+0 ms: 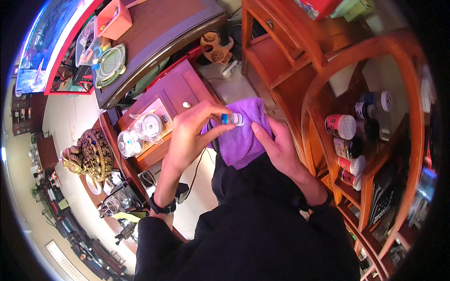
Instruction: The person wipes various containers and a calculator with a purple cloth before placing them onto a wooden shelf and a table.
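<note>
Between the thumb and forefinger of my left hand (191,131) is a small clear vial (232,119) with a blue end and a label. A purple cloth (242,147) hangs just behind the vial, its folds spreading below it. My right hand (277,142) grips the cloth at its right side, thumb on top and fingers partly hidden behind it. The vial lies roughly sideways, close to the cloth; whether the two touch I cannot tell.
A wooden tea table (182,82) holds a glass teapot (149,125) and glass cups (130,143). A gold-and-dark ornament (89,154) stands at left. To the right, a curved wooden shelf unit (309,102) carries several jars (340,126). An orange bin (114,21) sits on the far desk.
</note>
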The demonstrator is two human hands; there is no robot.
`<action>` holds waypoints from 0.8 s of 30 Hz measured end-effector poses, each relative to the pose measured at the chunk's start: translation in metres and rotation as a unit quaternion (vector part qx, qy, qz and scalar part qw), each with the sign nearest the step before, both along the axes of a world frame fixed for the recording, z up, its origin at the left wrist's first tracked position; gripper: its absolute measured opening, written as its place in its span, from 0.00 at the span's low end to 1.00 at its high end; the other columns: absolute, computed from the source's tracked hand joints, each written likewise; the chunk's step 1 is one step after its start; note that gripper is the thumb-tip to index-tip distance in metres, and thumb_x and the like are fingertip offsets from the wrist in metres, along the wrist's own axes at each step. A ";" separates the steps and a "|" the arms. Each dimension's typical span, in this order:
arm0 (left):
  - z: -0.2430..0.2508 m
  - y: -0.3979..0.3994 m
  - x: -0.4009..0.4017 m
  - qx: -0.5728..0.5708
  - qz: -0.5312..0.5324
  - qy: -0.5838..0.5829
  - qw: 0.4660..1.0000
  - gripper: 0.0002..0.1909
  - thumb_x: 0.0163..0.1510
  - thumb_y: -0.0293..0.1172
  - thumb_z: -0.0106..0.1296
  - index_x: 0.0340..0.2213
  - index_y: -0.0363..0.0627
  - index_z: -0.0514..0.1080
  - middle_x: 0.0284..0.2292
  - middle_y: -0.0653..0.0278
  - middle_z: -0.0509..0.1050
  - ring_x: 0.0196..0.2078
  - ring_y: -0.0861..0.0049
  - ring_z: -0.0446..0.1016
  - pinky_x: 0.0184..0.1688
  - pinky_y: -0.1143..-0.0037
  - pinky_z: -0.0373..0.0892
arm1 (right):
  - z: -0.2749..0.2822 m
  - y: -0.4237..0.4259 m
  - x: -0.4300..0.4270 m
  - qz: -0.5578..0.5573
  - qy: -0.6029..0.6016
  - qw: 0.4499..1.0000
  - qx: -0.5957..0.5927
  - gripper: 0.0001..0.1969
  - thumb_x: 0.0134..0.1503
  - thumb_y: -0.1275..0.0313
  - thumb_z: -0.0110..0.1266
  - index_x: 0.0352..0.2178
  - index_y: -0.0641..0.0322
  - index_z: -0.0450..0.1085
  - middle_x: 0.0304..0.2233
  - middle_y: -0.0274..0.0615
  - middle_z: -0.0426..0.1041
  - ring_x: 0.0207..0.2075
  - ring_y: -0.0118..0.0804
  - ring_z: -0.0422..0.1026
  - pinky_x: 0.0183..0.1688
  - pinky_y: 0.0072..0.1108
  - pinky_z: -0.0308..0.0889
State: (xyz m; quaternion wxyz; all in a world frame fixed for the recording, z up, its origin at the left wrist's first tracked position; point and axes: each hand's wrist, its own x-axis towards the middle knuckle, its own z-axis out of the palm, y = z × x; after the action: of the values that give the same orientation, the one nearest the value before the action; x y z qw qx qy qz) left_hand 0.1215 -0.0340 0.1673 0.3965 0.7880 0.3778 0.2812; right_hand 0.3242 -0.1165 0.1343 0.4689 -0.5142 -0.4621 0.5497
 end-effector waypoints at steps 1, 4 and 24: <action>0.004 -0.002 0.003 0.008 0.003 0.006 1.000 0.15 0.45 0.24 0.66 0.36 0.38 0.75 0.33 0.60 0.78 0.34 0.74 0.78 0.35 0.76 0.73 | 0.003 -0.003 0.003 0.006 -0.017 1.000 -0.011 0.14 0.66 0.69 0.47 0.45 0.73 0.69 0.32 0.36 0.75 0.36 0.20 0.68 0.41 0.19 0.66; 0.011 0.001 0.009 0.011 -0.021 -0.022 0.999 0.14 0.45 0.24 0.65 0.37 0.38 0.76 0.33 0.61 0.78 0.34 0.74 0.78 0.37 0.76 0.73 | 0.018 -0.008 0.009 -0.009 0.019 1.000 -0.006 0.13 0.65 0.70 0.49 0.43 0.73 0.71 0.33 0.31 0.73 0.36 0.18 0.68 0.40 0.15 0.65; 0.073 0.020 0.032 0.030 -0.210 -0.055 0.976 0.12 0.43 0.22 0.65 0.33 0.37 0.78 0.34 0.59 0.79 0.39 0.69 0.78 0.44 0.72 0.73 | 0.022 -0.026 0.034 0.063 0.394 0.914 -0.078 0.18 0.66 0.66 0.48 0.50 0.70 0.69 0.45 0.36 0.74 0.46 0.22 0.70 0.51 0.18 0.64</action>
State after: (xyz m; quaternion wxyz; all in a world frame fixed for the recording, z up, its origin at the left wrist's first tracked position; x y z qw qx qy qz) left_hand 0.1534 -0.0136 0.2405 0.4432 0.8446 0.1730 0.2457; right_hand 0.3583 -0.1427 0.1566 0.5358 -0.2611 -0.2267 0.7703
